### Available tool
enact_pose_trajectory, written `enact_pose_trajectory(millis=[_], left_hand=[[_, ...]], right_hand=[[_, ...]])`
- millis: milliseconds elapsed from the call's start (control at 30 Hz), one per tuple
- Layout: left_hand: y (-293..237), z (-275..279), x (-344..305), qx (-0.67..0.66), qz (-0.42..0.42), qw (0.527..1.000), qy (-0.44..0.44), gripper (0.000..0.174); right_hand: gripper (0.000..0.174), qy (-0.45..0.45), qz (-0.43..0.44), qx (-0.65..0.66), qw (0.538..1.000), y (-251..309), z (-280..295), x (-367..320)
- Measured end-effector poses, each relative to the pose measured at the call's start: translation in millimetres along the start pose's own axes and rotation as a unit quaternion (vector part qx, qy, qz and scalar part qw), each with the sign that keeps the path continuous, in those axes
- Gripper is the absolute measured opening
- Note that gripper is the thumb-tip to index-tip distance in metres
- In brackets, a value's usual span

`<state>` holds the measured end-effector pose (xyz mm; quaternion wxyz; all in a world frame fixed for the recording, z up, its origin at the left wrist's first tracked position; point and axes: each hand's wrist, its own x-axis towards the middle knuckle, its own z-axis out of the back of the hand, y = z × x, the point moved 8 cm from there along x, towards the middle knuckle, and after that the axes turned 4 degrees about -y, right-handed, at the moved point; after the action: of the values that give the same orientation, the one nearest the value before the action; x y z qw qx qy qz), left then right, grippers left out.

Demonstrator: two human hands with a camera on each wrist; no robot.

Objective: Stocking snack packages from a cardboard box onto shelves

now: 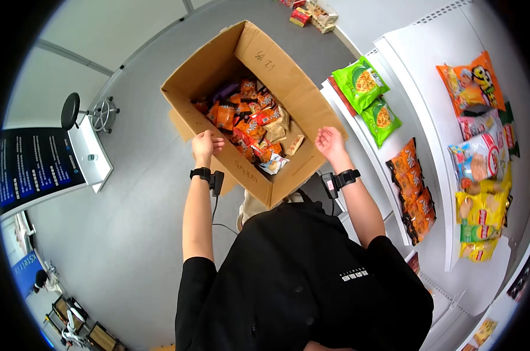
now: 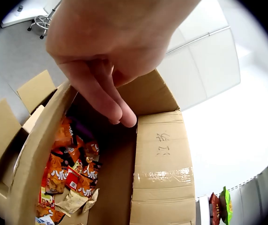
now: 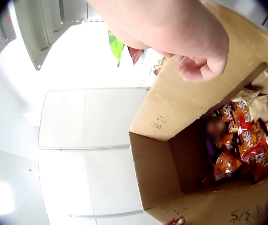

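A large cardboard box stands open in front of the person, many orange snack packets and some beige packets inside. The left hand is at its left rim, fingers loosely bent; in the left wrist view this hand hangs over the box opening and holds no packet. Whether it touches the cardboard is unclear. By the right wall the right hand is palm up with loosely curled fingers, nothing in it. The right wrist view shows this hand in front of a cardboard flap.
To the right, white shelves carry green bags, orange packets and yellow bags. A black stool and a white desk stand at the left. Small red and beige packs lie at the top.
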<state>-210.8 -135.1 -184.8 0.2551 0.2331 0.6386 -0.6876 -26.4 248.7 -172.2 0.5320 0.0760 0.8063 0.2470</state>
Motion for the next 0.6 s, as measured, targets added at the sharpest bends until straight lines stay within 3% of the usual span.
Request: enact_pose_trajectory(millis=[267, 600], left_hand=[[-4, 1, 0, 0.025, 0.031, 0.998, -0.058, 0.027], [-11, -1, -3, 0.048, 0.075, 0.993, -0.083, 0.032]], right_hand=[[0.015, -0.01, -0.113, -0.075, 0.991, -57, -46, 76], [0.012, 0.0, -0.177, -0.246, 0.953, -143, -79, 153]])
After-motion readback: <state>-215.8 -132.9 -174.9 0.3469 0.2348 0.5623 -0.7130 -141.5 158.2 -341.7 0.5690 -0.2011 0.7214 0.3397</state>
